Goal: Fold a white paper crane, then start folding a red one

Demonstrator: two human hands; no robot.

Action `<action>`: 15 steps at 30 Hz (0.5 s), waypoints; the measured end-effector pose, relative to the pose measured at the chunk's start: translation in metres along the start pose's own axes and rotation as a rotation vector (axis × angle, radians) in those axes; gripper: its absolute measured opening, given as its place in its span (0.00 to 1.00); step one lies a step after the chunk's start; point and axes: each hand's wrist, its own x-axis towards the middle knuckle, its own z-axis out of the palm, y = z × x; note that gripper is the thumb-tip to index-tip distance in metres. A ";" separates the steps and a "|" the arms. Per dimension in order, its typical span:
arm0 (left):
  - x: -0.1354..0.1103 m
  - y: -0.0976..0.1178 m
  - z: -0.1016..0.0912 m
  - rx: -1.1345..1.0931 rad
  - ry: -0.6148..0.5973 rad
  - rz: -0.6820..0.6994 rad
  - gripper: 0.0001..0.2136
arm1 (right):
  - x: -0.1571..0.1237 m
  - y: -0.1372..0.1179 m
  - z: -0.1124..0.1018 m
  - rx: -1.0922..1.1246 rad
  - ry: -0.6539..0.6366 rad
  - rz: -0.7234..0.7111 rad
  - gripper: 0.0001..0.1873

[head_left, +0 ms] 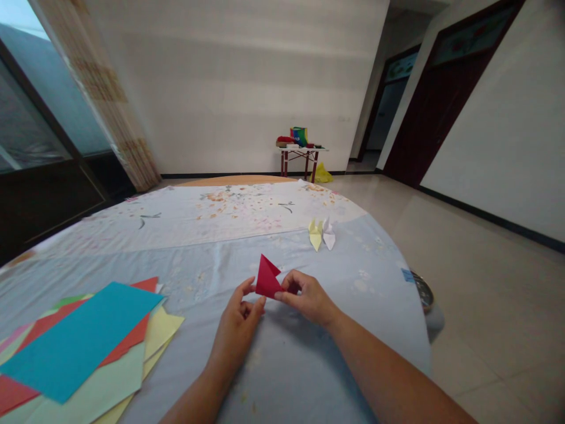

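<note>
A folded red paper (pixel 266 277), triangular with a point up, is held just above the cloth-covered table (pixel 335 330). My left hand (pixel 238 327) pinches its lower left edge between thumb and fingers. My right hand (pixel 306 297) pinches its lower right side. Both hands sit close together near the table's middle front.
A stack of coloured paper sheets, blue sheet (pixel 79 338) on top, lies at the front left. Two small folded paper figures, yellow (pixel 315 234) and white (pixel 329 234), stand farther back. A small table with objects (pixel 300 150) stands by the far wall. Tiled floor is at the right.
</note>
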 end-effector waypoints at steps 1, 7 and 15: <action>0.000 0.000 0.000 -0.034 -0.020 -0.002 0.24 | -0.001 -0.001 0.001 0.010 -0.019 0.002 0.11; 0.004 0.003 -0.005 -0.171 -0.057 -0.050 0.17 | -0.003 0.005 0.001 0.157 -0.152 0.061 0.16; 0.006 0.001 -0.009 -0.215 -0.102 -0.039 0.15 | 0.000 0.007 0.001 0.312 -0.166 0.123 0.18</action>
